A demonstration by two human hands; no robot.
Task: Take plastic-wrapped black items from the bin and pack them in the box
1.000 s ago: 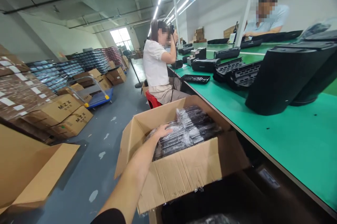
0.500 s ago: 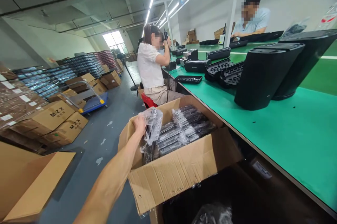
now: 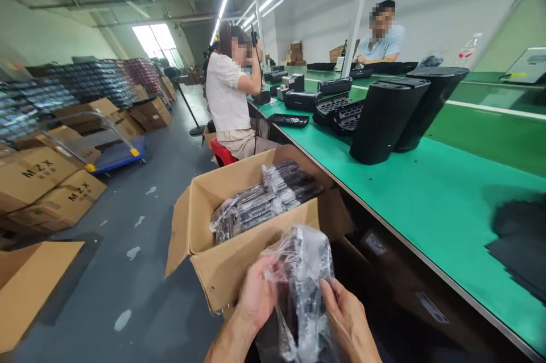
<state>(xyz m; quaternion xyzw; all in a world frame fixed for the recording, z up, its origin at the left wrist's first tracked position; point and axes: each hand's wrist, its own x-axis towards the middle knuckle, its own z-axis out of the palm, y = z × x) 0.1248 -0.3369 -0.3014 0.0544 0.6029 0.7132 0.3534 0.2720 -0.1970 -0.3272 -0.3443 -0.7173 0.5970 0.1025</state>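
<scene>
A black part in a clear plastic bag (image 3: pixel 305 277) is held between my two hands, in front of an open carton. My left hand (image 3: pixel 260 289) pinches the loose film on the bag's left side. On the right side, my right hand (image 3: pixel 345 312) grips the bag with thumb and fingers. The exact kind of part inside is hidden by the crinkled film. Several similar black parts wrapped in clear film (image 3: pixel 256 198) lie in the cardboard box (image 3: pixel 239 260) just beyond my hands.
A green workbench (image 3: pixel 426 198) runs along the right, bearing tall black housings (image 3: pixel 379 124), black perforated shells (image 3: pixel 341 112) and dark flat pieces (image 3: pixel 520 243). One person (image 3: pixel 230 95) sits beside the bench, another (image 3: pixel 379 38) behind it. A blue trolley (image 3: pixel 115 155) and cartons (image 3: pixel 42 175) stand left.
My left hand has come from the box's far left corner towards me, bringing out a bagged black part. My right hand has entered view and grips it too. The view has turned right.
</scene>
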